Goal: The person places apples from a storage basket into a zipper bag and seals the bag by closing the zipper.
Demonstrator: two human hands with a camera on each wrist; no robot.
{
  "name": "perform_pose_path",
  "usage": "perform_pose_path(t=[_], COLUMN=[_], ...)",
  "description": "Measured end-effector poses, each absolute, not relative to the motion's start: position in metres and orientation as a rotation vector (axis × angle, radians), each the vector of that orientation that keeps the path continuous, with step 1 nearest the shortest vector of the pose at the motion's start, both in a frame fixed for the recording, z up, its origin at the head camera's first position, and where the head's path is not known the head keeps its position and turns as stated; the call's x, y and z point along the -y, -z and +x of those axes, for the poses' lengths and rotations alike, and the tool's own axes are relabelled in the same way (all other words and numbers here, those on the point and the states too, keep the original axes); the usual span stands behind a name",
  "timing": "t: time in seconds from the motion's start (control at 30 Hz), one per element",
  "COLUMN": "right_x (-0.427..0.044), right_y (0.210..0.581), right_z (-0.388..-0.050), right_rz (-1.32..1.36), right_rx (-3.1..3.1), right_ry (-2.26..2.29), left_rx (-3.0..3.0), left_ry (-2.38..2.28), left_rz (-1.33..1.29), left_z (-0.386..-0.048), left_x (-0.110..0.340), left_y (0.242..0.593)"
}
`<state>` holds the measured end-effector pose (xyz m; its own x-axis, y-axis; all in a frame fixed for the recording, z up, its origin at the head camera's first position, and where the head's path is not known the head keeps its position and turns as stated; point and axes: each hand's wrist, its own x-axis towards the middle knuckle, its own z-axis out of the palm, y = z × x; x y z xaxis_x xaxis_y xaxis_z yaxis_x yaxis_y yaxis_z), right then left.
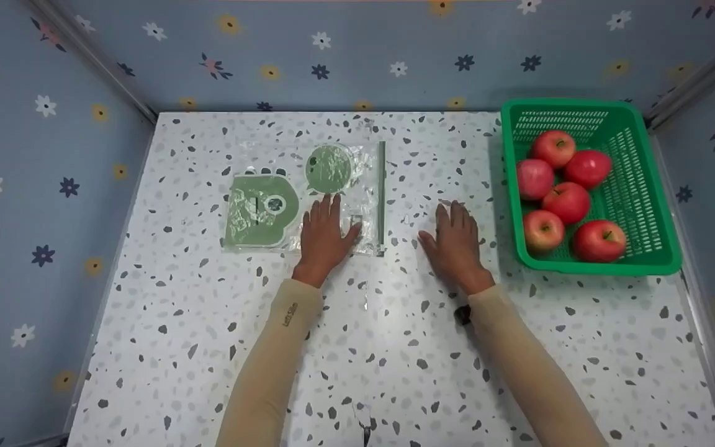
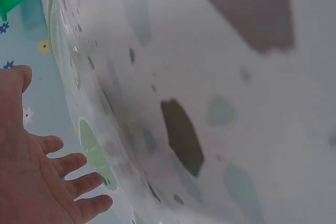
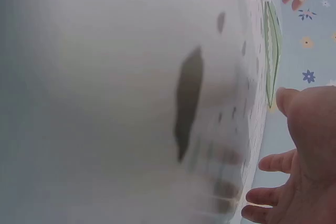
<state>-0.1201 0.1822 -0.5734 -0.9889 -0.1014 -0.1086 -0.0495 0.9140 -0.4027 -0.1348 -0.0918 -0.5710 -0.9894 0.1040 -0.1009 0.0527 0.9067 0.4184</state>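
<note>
A clear plastic zip bag with a green cartoon print lies flat on the speckled table, its green zip strip along the right side. My left hand is over the bag's lower right part, fingers spread and extended; the head view does not settle whether it touches the plastic. To the right of the zip strip, my right hand is at the tabletop, fingers extended and holding nothing. In the left wrist view the left hand shows its spread fingers. The right hand appears likewise in the right wrist view.
At the right rear stands a green plastic basket with several red apples inside. Flower-patterned panels border the table at the back and both sides. A dark band shows at the right wrist.
</note>
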Motion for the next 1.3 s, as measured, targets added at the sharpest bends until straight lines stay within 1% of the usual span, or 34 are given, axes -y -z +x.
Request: perform_pose_path(t=[0.23,0.7,1.03,1.3], right_x=[-0.173,-0.157,-0.148,-0.142], right_y=[0.575,0.577,0.576,0.577], right_z=[-0.119,-0.119,-0.118,-0.118], right_rz=[-0.149,-0.189,-0.188,-0.24], right_rx=[-2.95,-2.948,-2.955,-2.995], right_ry=[0.62,0.606,0.634,0.676], left_rx=[-2.984,-2.99,-3.025,-3.02], left_ry=[-0.651,-0.631,-0.63,-0.57], left_rz=[0.178,0.207,0.207,0.161], left_z=[-0.133,-0.132,-0.134,-0.137], left_x=[0.077,0.053,0.04,0.031], left_y=[0.57,0.567,0.569,0.568])
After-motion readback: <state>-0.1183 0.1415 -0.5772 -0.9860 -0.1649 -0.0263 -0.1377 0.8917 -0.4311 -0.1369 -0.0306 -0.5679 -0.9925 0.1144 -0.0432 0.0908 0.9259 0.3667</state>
